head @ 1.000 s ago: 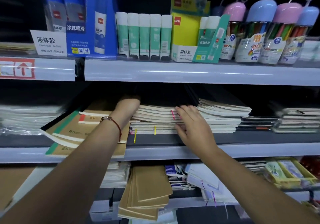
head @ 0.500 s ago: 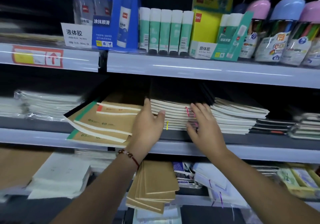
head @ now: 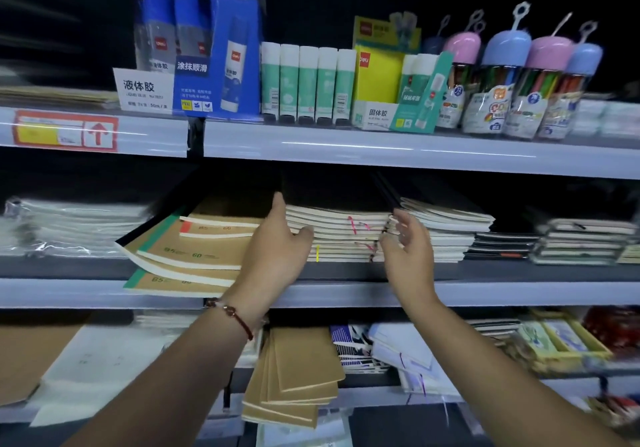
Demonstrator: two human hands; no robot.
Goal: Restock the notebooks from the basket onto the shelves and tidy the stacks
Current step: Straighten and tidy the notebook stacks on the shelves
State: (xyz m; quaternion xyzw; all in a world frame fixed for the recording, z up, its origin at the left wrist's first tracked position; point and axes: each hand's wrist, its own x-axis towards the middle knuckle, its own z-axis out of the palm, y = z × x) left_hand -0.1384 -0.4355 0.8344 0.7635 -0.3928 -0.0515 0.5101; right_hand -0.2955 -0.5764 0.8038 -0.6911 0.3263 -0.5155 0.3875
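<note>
Flanking cream notebook stack (head: pixel 337 235) on middle shelf (head: pixel 485 292): left hand (head: pixel 277 249) spread against its left side, right hand (head: pixel 407 249) apart, loosely curled, at its right edge.

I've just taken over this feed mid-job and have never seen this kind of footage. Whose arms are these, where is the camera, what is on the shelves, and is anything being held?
There is no robot: these are a person's bare arms, filmed by one wide-angle camera on their head, looking forward and down. The left hand, with a red cord bracelet at the wrist, rests against the left end of a pale notebook stack on the middle shelf. The right hand is open at the stack's right end; whether it touches is unclear. Neither hand grips anything. Left of that stack lie brown-covered notebooks, fanned out untidily. The top shelf carries glue sticks and tubs of coloured pens. Below, more brown notebooks sit askew. No basket is visible.
</note>
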